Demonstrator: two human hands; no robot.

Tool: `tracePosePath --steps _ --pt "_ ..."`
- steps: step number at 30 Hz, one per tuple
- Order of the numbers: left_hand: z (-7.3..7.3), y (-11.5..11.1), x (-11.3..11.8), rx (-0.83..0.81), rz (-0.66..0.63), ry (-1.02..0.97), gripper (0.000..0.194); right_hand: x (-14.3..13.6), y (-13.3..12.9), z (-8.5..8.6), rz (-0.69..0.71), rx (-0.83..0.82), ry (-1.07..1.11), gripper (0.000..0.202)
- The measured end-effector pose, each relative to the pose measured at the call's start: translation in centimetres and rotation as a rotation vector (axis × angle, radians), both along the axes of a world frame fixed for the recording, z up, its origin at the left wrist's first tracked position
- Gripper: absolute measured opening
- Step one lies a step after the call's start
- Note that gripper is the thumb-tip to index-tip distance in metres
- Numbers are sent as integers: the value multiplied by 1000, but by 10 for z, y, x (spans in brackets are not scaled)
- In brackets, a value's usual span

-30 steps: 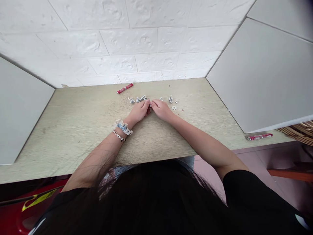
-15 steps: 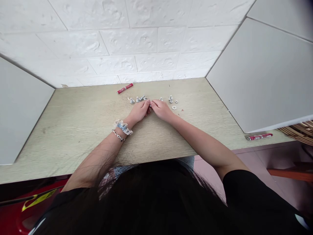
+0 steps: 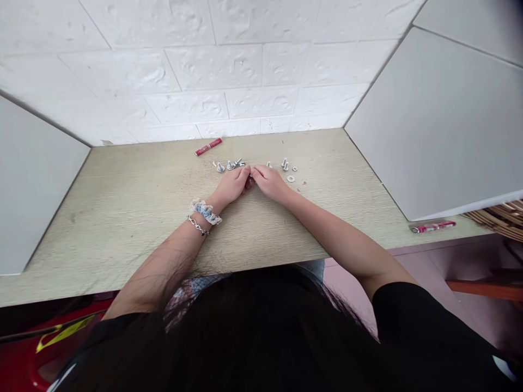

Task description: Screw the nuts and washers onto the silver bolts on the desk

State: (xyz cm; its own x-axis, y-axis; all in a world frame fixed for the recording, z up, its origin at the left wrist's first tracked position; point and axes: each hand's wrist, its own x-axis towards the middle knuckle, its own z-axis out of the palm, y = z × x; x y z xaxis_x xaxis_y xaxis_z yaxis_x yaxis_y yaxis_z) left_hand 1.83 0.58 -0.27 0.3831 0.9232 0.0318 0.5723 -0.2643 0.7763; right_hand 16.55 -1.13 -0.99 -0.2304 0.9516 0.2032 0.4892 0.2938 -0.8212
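Observation:
My left hand (image 3: 232,186) and my right hand (image 3: 268,182) meet fingertip to fingertip above the wooden tabletop (image 3: 163,190). Both are closed in a pinch, and whatever lies between the fingers is too small and hidden to name. Behind the left hand are metal bolts: one bolt (image 3: 220,167) stands on its head, and another bolt (image 3: 230,165) is beside a small cluster. Past the right hand a bolt tip (image 3: 268,164) shows, with a pair of bolts (image 3: 285,165) farther right. A small nut (image 3: 295,169) and a flat washer (image 3: 290,178) lie near them.
A red tube (image 3: 208,146) lies near the white brick-pattern wall (image 3: 241,106). Another red tube (image 3: 433,227) rests at the front right edge by a wicker basket (image 3: 500,218). Grey panels flank the tabletop, the right panel (image 3: 441,125) and the left panel (image 3: 36,185).

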Motion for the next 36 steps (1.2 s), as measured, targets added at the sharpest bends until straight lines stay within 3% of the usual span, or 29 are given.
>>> tracePosePath --steps 36 --pt "0 0 0 -32 10 -25 50 0 1 -2 -20 6 -12 34"
